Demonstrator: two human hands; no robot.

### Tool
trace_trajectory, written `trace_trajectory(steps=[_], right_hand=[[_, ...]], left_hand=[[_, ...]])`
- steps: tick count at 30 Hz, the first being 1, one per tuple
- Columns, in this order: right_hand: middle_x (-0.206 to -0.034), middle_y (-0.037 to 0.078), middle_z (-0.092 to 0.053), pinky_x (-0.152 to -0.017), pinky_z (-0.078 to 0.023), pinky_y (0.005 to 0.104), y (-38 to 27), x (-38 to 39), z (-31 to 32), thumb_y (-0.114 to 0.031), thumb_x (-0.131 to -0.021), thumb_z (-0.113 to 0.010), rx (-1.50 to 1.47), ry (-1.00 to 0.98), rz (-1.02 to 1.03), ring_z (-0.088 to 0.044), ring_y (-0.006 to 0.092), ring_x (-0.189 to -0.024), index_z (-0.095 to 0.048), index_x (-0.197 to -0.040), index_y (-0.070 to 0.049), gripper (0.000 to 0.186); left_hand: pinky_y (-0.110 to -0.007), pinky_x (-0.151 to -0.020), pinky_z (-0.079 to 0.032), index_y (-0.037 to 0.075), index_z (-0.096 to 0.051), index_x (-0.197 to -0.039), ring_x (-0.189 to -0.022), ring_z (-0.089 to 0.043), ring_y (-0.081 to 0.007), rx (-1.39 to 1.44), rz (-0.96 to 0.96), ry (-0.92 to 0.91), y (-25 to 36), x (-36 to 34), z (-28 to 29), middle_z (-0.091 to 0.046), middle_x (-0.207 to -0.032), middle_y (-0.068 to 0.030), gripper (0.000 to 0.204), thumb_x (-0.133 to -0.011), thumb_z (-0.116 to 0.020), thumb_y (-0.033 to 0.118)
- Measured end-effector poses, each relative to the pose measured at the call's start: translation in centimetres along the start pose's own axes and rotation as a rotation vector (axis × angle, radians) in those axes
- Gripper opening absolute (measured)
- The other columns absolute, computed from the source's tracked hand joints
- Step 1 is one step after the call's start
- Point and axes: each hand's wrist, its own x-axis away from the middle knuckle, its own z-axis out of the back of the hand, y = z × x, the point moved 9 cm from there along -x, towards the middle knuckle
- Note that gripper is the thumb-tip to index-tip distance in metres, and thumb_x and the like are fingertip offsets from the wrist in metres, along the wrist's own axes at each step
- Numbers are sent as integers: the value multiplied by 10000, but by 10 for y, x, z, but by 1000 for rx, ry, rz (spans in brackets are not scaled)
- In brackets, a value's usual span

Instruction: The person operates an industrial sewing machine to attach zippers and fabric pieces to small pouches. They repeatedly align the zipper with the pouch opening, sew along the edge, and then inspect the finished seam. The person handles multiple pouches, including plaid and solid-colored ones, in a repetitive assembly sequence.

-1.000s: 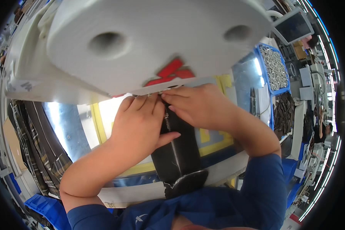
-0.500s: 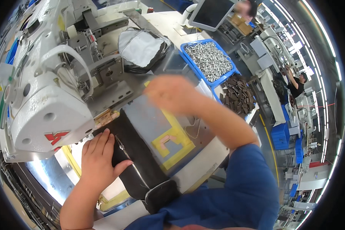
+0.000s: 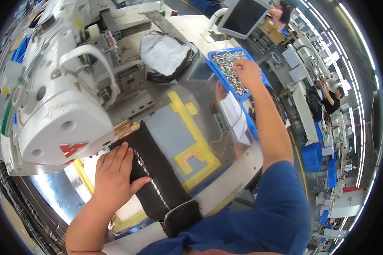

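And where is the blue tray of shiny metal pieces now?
In the head view, the blue tray sits upper right of centre, below the monitor, with the right hand over it.

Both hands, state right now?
Left hand: open, laid flat on the black zippered fabric, thumb out.
Right hand: fingers curled, over the blue tray of metal pieces; cannot tell if it holds one.
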Motion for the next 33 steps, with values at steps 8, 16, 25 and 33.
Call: trace_trajectory(steps=[8, 16, 25, 33], right_hand=[[-862, 72, -769, -740, -563, 321, -226, 58, -20, -120, -914, -806, -794, -518, 46, -718, 162, -763, -796, -1015, -15, 146], [-986, 141, -740, -800, -562, 414, -354, 127, -43, -125, -968, -728, -785, -717, 642, -709, 342, -905, -787, -1049, -20, 145], [-1002, 127, -727, -799, -571, 433, -349, 141, -47, -70, -977, -688, -749, -714, 591, -704, 363, -906, -735, -1072, -40, 111], [-1031, 131, -719, -828, -591, 449, -353, 148, -50, -51, -921, -710, -731, -548, 696, -708, 364, -935, -744, -1060, -44, 143]], left_hand=[[-476, -1012, -527, -20, -718, -1231, -1187, -659, -364, 111, -79, 42, 4, 8, 8, -703, -1258, -180, 630, -818, -852, 436], [-495, -1095, -505, -5, -684, -1306, -1263, -647, -366, 127, -26, 40, -4, 10, 5, -681, -1341, -197, 660, -866, -814, 469], [-495, -1092, -500, 11, -678, -1323, -1267, -645, -370, 144, -9, 11, -6, 9, 4, -670, -1369, -206, 680, -855, -819, 483], [-500, -1075, -488, 1, -642, -1381, -1246, -627, -388, 110, 46, 20, -10, 7, 3, -648, -1386, -209, 770, -825, -828, 500]])
